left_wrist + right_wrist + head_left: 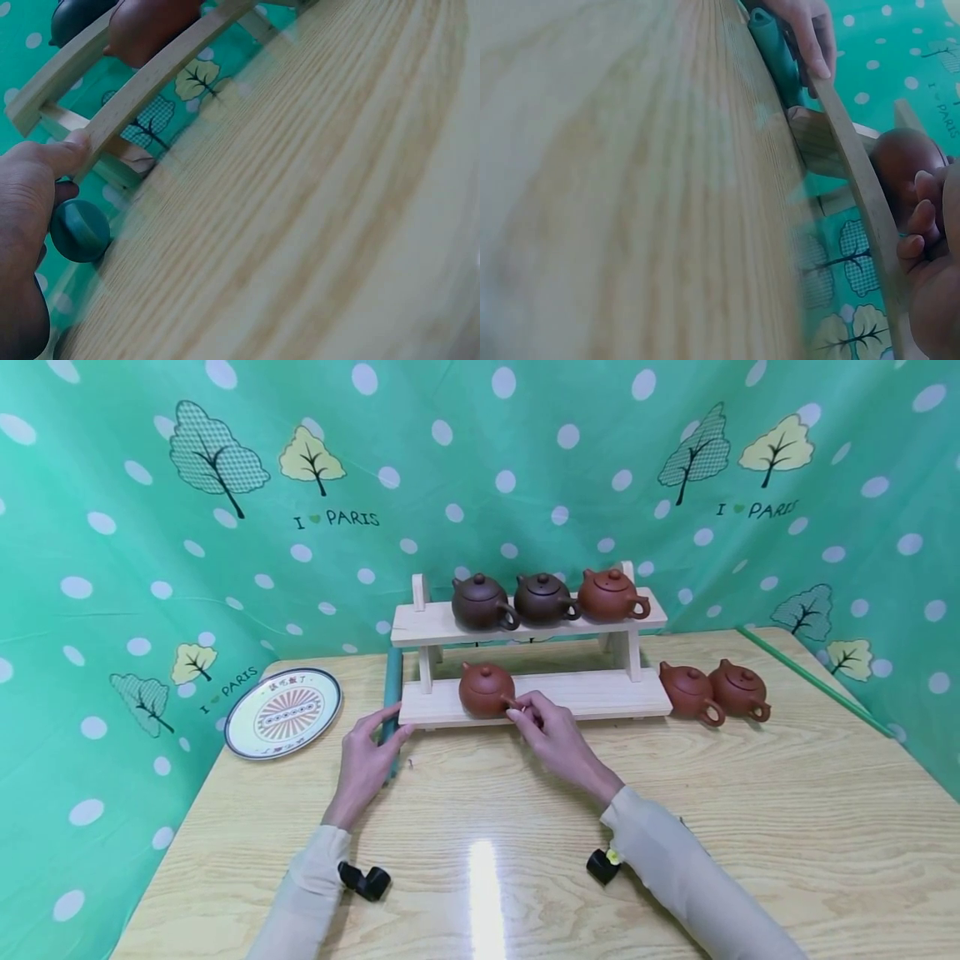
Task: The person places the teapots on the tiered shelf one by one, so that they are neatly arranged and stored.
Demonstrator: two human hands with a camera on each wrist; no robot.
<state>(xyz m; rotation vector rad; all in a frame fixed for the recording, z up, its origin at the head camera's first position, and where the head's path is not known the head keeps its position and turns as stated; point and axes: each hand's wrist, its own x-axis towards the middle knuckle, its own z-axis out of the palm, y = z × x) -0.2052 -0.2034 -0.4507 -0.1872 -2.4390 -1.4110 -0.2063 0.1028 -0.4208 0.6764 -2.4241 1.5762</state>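
Note:
A reddish-brown clay teapot [486,692] sits on the lower board of a two-tier wooden shelf [600,692], toward its left part. My right hand [558,739] pinches the teapot's handle, hiding part of it; in the right wrist view its fingers curl close beside the round pot [901,161]. At the shelf's left end, my left hand [365,764] holds the lower board by its corner, thumb on the front edge in the left wrist view. On the upper board stand two dark brown teapots [480,602] and a reddish-brown teapot [611,596].
Two more reddish-brown teapots [686,689] stand on the table [570,877] just right of the shelf. A teal roll [393,672] lies beside the shelf's left end. Farther left is a patterned plate [243,727]. A green strip [817,681] runs along the right; a green curtain [480,468] hangs behind.

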